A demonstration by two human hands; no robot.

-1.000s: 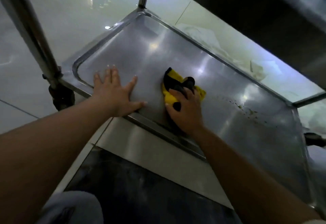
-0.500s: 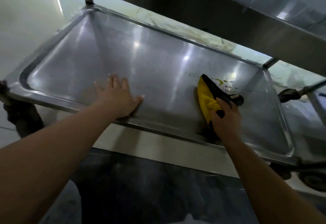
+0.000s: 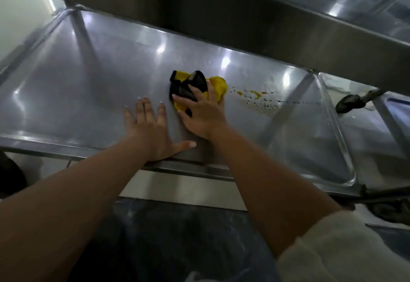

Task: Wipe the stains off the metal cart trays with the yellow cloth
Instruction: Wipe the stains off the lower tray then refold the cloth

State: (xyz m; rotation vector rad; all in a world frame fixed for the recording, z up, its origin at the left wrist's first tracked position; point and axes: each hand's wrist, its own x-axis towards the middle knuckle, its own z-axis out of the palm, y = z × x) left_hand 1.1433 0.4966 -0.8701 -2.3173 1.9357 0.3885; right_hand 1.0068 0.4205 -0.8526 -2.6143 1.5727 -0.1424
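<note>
The lower metal cart tray (image 3: 66,113) spans the view. My right hand (image 3: 202,115) grips the bunched yellow cloth (image 3: 218,86), which has a black part, and presses it on the middle of the tray. Just right of the cloth lie yellow-brown stains (image 3: 255,94) and a patch of dark specks (image 3: 265,107). My left hand (image 3: 150,130) rests flat on the tray near its front rim, fingers spread, next to the right hand.
The shelf above (image 3: 244,26) overhangs the back of the tray. A dark caster-like part (image 3: 349,104) sits beyond the tray's right rim, and a cart wheel (image 3: 390,211) is at the lower right. Pale floor shows on the left.
My right hand has drawn the cloth leftward, off the stained patch toward the tray's middle. The left hand stays flat on the tray. The view has shifted.
</note>
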